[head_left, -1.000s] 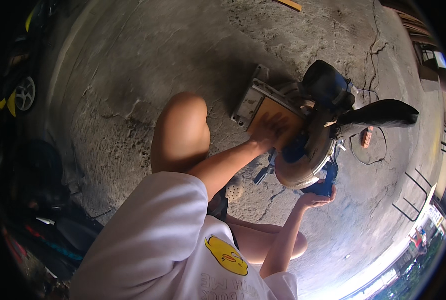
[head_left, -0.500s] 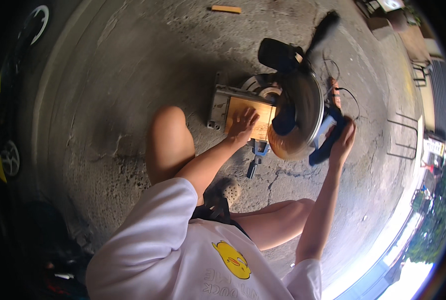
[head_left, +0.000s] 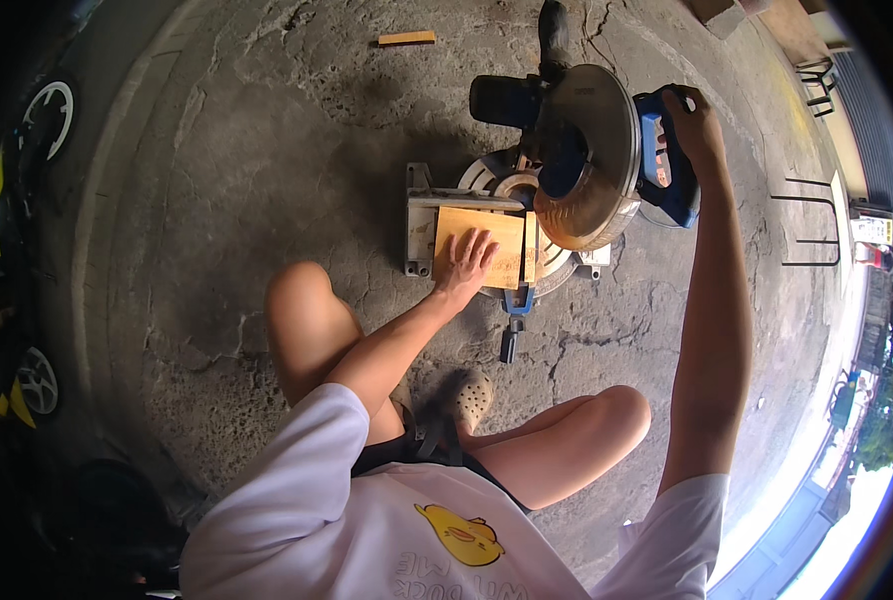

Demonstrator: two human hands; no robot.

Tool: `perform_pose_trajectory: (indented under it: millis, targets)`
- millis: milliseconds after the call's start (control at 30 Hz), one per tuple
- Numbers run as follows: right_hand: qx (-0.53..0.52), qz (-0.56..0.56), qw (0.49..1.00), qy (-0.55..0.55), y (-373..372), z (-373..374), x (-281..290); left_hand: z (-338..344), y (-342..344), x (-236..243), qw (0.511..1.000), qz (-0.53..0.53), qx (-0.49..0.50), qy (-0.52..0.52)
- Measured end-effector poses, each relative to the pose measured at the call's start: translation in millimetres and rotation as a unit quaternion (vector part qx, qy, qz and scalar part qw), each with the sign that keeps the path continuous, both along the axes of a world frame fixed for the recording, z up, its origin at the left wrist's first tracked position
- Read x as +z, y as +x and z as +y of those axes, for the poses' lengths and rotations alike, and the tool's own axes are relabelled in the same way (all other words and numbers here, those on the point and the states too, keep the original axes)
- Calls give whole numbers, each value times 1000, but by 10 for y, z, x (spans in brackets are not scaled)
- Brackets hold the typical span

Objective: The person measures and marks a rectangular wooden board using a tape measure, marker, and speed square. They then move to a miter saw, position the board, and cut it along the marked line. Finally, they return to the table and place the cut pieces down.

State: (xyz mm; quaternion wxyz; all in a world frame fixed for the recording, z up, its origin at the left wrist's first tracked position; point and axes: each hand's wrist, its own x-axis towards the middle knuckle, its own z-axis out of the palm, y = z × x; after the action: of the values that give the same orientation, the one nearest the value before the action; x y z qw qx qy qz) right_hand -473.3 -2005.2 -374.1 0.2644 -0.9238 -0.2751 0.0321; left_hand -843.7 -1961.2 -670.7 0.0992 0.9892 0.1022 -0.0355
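My left hand (head_left: 467,268) lies flat with spread fingers on a wooden board (head_left: 452,222), pressing it onto the base of a mitre saw. The board's far edge rests along the saw's metal fence (head_left: 467,200). Past a dark gap on its right stands a narrow wooden strip (head_left: 530,245). My right hand (head_left: 700,135) is closed round the blue and black handle (head_left: 679,190) of the mitre saw (head_left: 592,110). The saw head is raised, and its guard (head_left: 582,220) hangs to the right of the strip. The guard covers much of the blade.
A thin wood offcut (head_left: 407,39) lies on the cracked concrete floor (head_left: 257,160) at the far side. The saw's blue clamp with a black knob (head_left: 509,345) juts toward my shoe (head_left: 474,398). Black metal frames (head_left: 807,222) stand at the right.
My right hand has lifted the saw head up and away from the board. A gap now shows between the board and the narrow strip. My left hand stays on the board.
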Motion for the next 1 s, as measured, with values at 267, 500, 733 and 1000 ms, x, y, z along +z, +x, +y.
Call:
perform_pose_trajectory:
  millis: [267,500,733,1000]
  targets:
    - [-76,-75,994,32,-65,34,90,525,-54,677,992,39,-67,-96]
    - [-22,-180,944,275,-810,-554,366,1438,-73,2129,929,49,-82,-358]
    - [221,-23,939,263,-2730,-854,233,1960,-638,2397,716,-121,26,-687]
    - [338,-54,888,308,-3159,-510,-203,1914,-598,2303,673,-205,12,-711]
